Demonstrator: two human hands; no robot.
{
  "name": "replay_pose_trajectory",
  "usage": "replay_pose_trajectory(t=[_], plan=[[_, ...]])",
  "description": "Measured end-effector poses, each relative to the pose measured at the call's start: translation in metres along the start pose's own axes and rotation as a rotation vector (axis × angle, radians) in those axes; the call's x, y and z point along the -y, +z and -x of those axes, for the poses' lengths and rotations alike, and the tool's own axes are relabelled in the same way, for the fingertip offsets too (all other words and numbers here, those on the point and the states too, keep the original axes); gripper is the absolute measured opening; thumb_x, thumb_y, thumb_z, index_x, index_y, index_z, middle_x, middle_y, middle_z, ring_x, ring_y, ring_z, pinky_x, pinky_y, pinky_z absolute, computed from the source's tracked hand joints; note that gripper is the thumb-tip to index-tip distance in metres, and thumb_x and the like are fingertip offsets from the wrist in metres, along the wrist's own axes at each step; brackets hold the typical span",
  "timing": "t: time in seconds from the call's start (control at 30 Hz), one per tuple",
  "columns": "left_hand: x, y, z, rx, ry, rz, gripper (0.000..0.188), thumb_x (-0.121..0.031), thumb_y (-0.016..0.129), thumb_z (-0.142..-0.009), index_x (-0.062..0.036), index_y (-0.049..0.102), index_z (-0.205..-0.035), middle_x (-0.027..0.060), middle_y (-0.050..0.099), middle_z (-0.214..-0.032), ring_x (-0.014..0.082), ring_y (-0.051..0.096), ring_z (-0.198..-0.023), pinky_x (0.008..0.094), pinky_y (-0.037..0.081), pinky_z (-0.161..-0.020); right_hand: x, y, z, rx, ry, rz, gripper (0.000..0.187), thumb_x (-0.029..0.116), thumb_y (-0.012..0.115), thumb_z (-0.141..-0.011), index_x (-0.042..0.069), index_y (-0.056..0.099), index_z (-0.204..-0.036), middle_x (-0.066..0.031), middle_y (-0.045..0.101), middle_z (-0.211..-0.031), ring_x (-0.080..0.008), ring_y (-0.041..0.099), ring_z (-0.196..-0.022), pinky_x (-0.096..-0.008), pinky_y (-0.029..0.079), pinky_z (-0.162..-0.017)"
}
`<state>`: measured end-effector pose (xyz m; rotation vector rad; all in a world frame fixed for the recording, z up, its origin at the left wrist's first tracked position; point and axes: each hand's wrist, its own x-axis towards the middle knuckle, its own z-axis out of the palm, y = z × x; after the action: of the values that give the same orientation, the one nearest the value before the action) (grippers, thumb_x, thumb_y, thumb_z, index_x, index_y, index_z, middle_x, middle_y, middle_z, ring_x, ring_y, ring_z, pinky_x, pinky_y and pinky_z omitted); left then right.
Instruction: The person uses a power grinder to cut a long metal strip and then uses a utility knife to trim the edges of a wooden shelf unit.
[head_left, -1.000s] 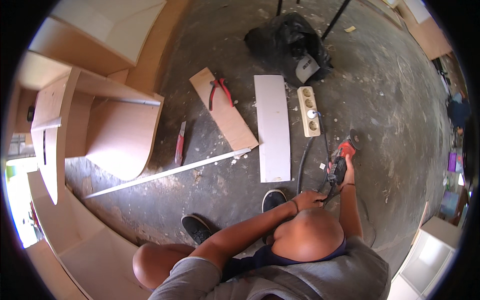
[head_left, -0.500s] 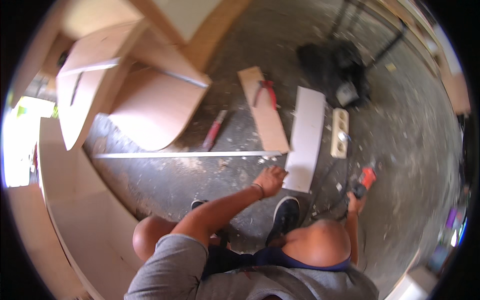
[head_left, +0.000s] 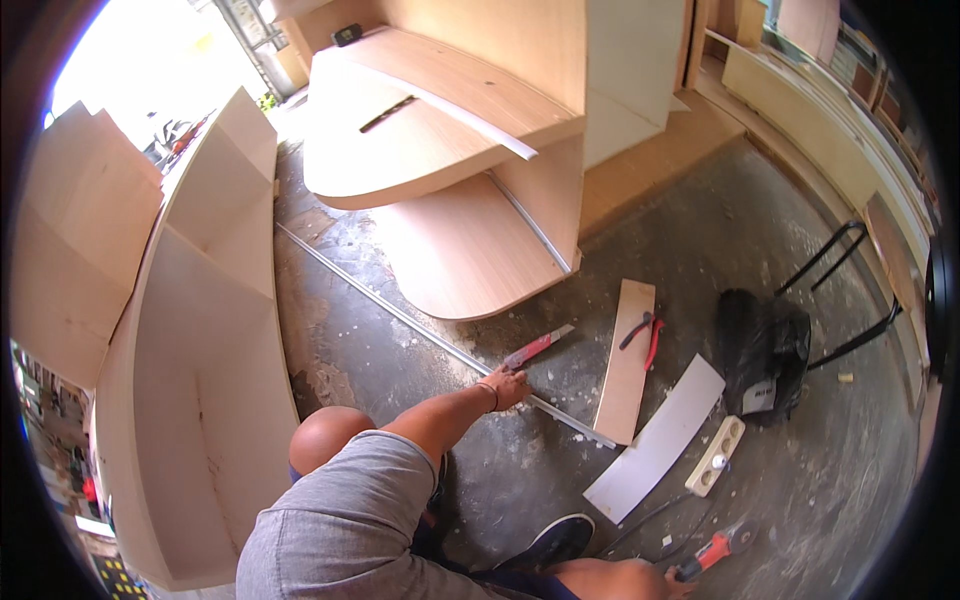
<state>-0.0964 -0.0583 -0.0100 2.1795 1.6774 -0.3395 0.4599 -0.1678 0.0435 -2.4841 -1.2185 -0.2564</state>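
Observation:
My left hand [head_left: 507, 386] is down at a long, thin metal strip [head_left: 400, 318] lying on the floor. Its fingers are bent over the strip and hide a short stretch of it. Just beyond the fingertips lies a red-handled cutter [head_left: 537, 347]; whether they touch it I cannot tell. At the lower right edge, my right hand [head_left: 680, 584] is closed round the rear of a red and black angle grinder [head_left: 712, 553], its disc end pointing up and right. The picture's lower edge partly cuts off this hand.
Red pliers [head_left: 652, 342] rest on a plywood strip [head_left: 622, 385]. Beside it lie a white panel [head_left: 660, 440], a power strip [head_left: 717, 455] and a black bag [head_left: 765, 345]. A rounded wooden shelf unit [head_left: 470, 250] stands ahead; a long white cabinet carcass [head_left: 215, 390] is at left.
My view has swung left, so more of the shelf unit and cabinet shows. My left hand has moved left along the metal strip, close to the cutter. The right hand still holds the grinder.

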Motion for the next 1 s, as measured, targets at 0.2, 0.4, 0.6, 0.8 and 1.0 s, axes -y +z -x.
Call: replay_pose_trajectory(t=[0.2,0.4,0.6,0.8,1.0], plan=[[-0.028,-0.051,0.008,0.091,0.213,0.195,0.041,-0.031,0.048,-0.094,-0.0227,0.043,-0.134,0.0154,0.054,-0.107,0.0368,0.062,-0.096,0.0474,0.051,-0.079,0.152,-0.069,0.010,-0.097,-0.927,-0.463,0.042,0.023,0.067,-0.079,-0.001,0.059,-0.112,-0.0155,0.061,-0.109,-0.0335,0.058,-0.101,-0.0454,0.046,-0.090],[-0.116,-0.102,-0.014,0.039,0.389,0.143,0.044,-0.029,0.046,-0.094,-0.0168,0.042,-0.136,0.0176,0.056,-0.117,0.0362,0.064,-0.096,0.0471,0.053,-0.081,0.278,-0.077,-0.008,0.450,-1.400,-0.575,0.053,0.025,0.070,-0.072,0.003,0.054,-0.117,-0.0187,0.053,-0.118,-0.0369,0.048,-0.114,-0.0548,0.037,-0.095],[-0.167,-0.166,0.010,0.083,0.414,0.029,0.028,-0.023,0.056,-0.088,-0.0050,0.057,-0.110,0.0169,0.061,-0.106,0.0340,0.065,-0.094,0.0445,0.054,-0.078,0.283,-0.046,0.000,0.756,-1.304,-0.421,0.065,0.017,0.073,-0.071,0.006,0.044,-0.128,-0.0182,0.062,-0.106,-0.0372,0.063,-0.088,-0.0443,0.050,-0.073],[-0.182,-0.211,0.038,-0.002,0.507,0.033,0.027,-0.017,0.059,-0.083,-0.0035,0.058,-0.106,0.0146,0.061,-0.102,0.0331,0.066,-0.088,0.0423,0.056,-0.073,0.273,-0.075,-0.019,0.906,-1.163,-0.603,0.056,0.015,0.076,-0.072,0.005,0.051,-0.121,-0.0163,0.067,-0.076,-0.0365,0.067,-0.073,-0.0426,0.052,-0.061],[-0.177,-0.270,0.076,-0.534,0.624,-0.106,0.028,-0.020,0.058,-0.080,-0.0051,0.062,-0.102,0.0083,0.058,-0.091,0.0229,0.060,-0.085,0.0415,0.048,-0.080,0.281,-0.137,-0.065,1.158,-0.921,-0.764,0.045,0.008,0.077,-0.071,0.002,0.059,-0.112,-0.0049,0.056,-0.064,-0.0127,0.049,-0.055,-0.0288,0.042,-0.054]])
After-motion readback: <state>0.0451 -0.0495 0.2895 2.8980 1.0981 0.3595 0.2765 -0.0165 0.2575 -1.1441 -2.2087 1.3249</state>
